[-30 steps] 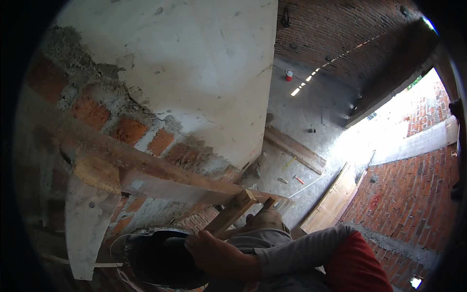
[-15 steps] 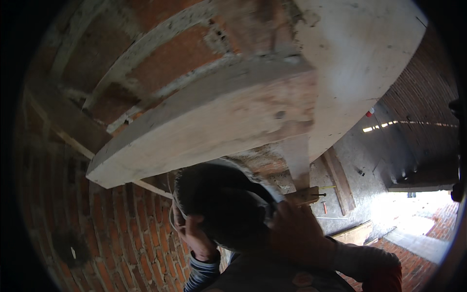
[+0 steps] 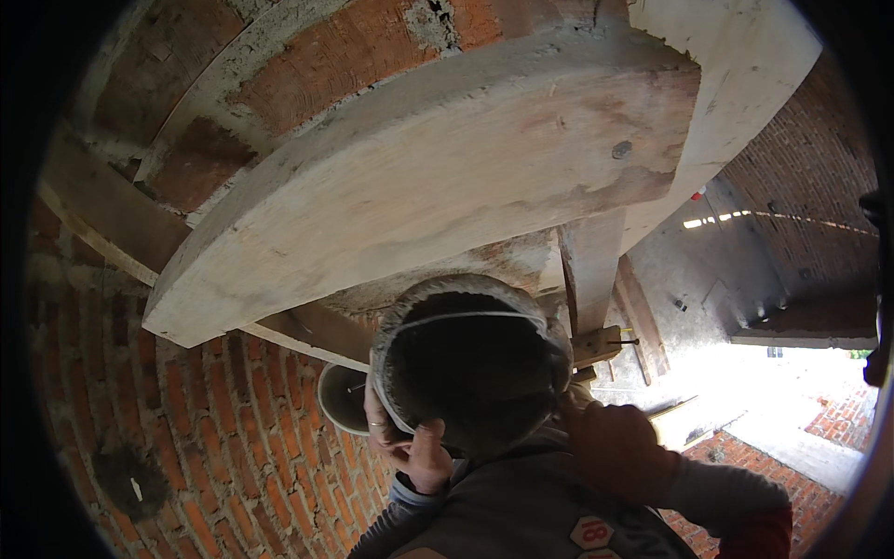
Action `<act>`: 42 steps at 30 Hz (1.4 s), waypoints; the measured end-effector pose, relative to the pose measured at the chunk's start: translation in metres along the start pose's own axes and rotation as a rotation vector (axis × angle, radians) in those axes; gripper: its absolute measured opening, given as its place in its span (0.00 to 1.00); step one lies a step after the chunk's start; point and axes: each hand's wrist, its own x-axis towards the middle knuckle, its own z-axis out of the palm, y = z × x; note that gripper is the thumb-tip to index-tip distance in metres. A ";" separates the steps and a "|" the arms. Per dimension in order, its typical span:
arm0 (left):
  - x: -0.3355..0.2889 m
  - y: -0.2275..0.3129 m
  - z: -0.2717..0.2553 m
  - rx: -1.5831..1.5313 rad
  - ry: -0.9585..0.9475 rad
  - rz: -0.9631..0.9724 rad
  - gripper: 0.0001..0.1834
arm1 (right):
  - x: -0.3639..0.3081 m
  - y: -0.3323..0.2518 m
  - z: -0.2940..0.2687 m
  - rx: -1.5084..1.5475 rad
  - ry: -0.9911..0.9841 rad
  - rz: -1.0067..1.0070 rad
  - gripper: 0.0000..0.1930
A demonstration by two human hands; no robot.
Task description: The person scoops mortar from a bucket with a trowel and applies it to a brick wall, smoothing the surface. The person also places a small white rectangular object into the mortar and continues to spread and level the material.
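Note:
In front of me is a rounded, hollow, dusty grey cap-like thing (image 3: 466, 373). It has a dark inside and a thin pale line across it; I cannot be sure of its kind. My left hand (image 3: 414, 447) grips its left edge, fingers along the outside and thumb toward the middle. At the lower right edge, my right hand (image 3: 619, 447) is closed in a fist, its fingertips turned away and partly hidden. A grey garment with hexagonal patches (image 3: 591, 533) shows below.
A thick curved wooden board (image 3: 419, 186) hangs close above, against brickwork. A nail (image 3: 629, 342) sticks out of a wood block (image 3: 596, 347). Left of the cap-like thing is a round grey container (image 3: 343, 399). A brick wall (image 3: 214, 447) fills the lower left.
The cap-like thing and both hands now appear further right, and the right hand lower. More of the dark inside shows, with the pale line across it. The view has shifted; the board looks larger.

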 end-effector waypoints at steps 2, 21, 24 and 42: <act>0.001 0.001 0.002 0.018 -0.072 0.071 0.44 | -0.003 0.000 -0.003 0.033 0.024 -0.020 0.29; 0.014 -0.001 -0.004 -0.062 -0.029 -0.005 0.49 | -0.014 0.027 0.034 0.444 -0.155 0.022 0.19; 0.015 -0.002 -0.006 0.018 -0.067 -0.004 0.48 | -0.018 0.032 0.044 0.569 -0.140 0.007 0.19; 0.025 -0.005 -0.002 -0.213 -0.054 -0.021 0.47 | 0.013 0.035 0.067 1.626 -0.911 0.234 0.15</act>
